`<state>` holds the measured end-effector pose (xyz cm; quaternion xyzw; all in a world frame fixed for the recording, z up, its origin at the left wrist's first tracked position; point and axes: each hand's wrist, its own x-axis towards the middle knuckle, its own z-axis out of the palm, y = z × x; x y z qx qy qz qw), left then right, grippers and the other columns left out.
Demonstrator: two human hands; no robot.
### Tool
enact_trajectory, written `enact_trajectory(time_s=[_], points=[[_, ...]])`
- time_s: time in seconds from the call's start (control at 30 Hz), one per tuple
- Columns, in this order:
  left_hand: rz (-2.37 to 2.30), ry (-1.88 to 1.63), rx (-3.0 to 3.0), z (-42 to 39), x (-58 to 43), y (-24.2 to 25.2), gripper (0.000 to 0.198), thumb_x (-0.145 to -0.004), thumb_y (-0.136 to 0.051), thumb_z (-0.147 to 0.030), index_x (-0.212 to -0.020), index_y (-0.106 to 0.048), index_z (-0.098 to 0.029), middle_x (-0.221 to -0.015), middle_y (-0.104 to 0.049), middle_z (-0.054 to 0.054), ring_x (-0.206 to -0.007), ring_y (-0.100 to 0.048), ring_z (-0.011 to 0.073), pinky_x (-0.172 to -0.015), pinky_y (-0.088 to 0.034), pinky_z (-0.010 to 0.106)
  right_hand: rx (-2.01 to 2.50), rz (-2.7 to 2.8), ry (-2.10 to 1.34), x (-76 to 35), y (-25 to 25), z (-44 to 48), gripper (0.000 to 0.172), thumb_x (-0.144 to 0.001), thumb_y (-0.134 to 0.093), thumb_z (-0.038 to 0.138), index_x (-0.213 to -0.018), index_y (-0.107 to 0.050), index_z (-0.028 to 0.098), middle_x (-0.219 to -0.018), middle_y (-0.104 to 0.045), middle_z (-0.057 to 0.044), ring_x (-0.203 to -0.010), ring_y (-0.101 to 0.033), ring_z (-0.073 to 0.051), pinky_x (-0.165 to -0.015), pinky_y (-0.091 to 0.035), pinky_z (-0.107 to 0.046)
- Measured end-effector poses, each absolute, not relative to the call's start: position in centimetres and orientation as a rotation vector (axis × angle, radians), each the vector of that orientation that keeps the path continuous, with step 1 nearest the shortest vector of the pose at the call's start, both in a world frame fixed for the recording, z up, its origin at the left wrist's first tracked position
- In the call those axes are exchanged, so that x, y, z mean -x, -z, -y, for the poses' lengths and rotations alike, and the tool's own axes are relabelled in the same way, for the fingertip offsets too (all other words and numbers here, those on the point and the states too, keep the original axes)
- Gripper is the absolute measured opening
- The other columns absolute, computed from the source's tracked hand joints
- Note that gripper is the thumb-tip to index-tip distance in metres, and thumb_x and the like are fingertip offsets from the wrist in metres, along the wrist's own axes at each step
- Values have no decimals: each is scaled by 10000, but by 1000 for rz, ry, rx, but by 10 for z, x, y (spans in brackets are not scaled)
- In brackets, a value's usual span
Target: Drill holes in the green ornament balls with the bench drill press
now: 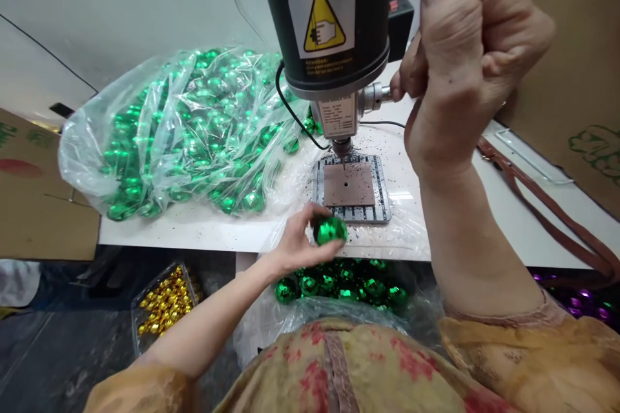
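Note:
My left hand (pixel 300 239) grips a shiny green faceted ball (pixel 331 230) between thumb and fingers, just in front of the drill press base. Raised at the right, my right hand (pixel 465 58) is closed around the feed handle (pixel 386 93) of the drill press (pixel 334 32); its fingers partly hide the handle. Below the chuck (pixel 341 146) lies a brown board (pixel 356 197) with a small dark hole, on the slotted metal base (pixel 382 211). Dark shavings are scattered about the base.
A clear plastic bag (pixel 77 148) of green balls lies left on the white table (pixel 159 232). More green balls (pixel 346 281) are below the table edge. Gold balls (pixel 167 303) fill a box at lower left. Cardboard boxes (pixel 566 71) and a brown strap (pixel 537 206) are at right.

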<state>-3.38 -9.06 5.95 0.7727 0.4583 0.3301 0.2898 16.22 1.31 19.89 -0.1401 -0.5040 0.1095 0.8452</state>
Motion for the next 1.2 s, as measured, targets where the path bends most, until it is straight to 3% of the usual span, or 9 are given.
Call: enact_trajectory(time_s=[0.1,0.2,0.3,0.43,0.57,0.63,0.77,1.03,1.2], points=[[-1048,-173,-2260,134,64,-59,403,-802,-766,-450,-1110,-630,-229,-954,-701,36,-816,-687,199,-733,-536,299,292,1067,-211,-163,-198,-14,420,-915,-548,71,-624,-317,266,-468,-317,97,-360,-269,-62,-435,-200,-304],[-1141,483,-2401,170,92,-33,338,-830,-753,-290,-1129,-619,-208,-1102,-693,103,-937,-700,265,-784,-542,346,293,1060,-208,-164,-197,-16,397,-932,-542,93,-648,-330,272,-478,-302,101,-369,-270,-70,-453,-217,-303],[-1342,728,-2418,199,112,-4,324,-869,-695,-189,-1182,-614,-205,-1252,-676,147,-1063,-691,305,-855,-550,400,299,1056,-185,-164,-195,-16,392,-930,-558,119,-643,-342,278,-478,-290,101,-371,-278,-77,-466,-217,-319],[-1425,709,-2454,217,114,-8,446,-868,-719,-236,-1294,-588,-203,-1437,-598,185,-1192,-658,351,-960,-540,476,297,1029,-225,-162,-194,-13,407,-905,-575,121,-623,-332,285,-473,-269,100,-362,-267,-84,-448,-185,-337],[-1196,369,-2387,182,99,-57,134,-952,-593,-242,-1073,-643,-213,-1013,-737,84,-947,-716,266,-827,-555,368,279,1003,-231,-161,-194,-11,410,-892,-582,101,-607,-341,270,-462,-286,100,-371,-242,-71,-441,-200,-324],[-1220,-25,-2356,137,93,-75,213,-965,-500,-178,-1126,-631,-228,-963,-734,48,-864,-710,210,-785,-541,312,287,1001,-223,-161,-193,-12,427,-891,-594,91,-596,-334,259,-458,-291,100,-375,-253,-59,-445,-222,-309],[-1480,-500,-2380,16,87,-75,303,-851,-465,-57,-1056,-638,-197,-933,-716,68,-839,-686,220,-792,-533,335,323,1004,-220,-163,-191,-11,450,-896,-621,107,-578,-332,240,-457,-300,95,-386,-281,-53,-447,-228,-301],[-2229,-54,-2377,-115,57,-56,396,-940,-487,-106,-1317,-576,-188,-1344,-588,192,-1162,-626,349,-917,-526,445,417,1082,-202,-164,-189,-2,458,-953,-594,196,-576,-335,188,-501,-307,81,-445,-383,-21,-472,-256,-247],[-2295,-46,-2285,-129,64,-52,433,-879,-648,-145,-1307,-592,-172,-1358,-557,231,-1199,-604,400,-959,-510,491,395,1078,-213,-163,-189,0,453,-954,-591,179,-590,-321,190,-502,-297,79,-443,-356,-20,-474,-248,-251]])
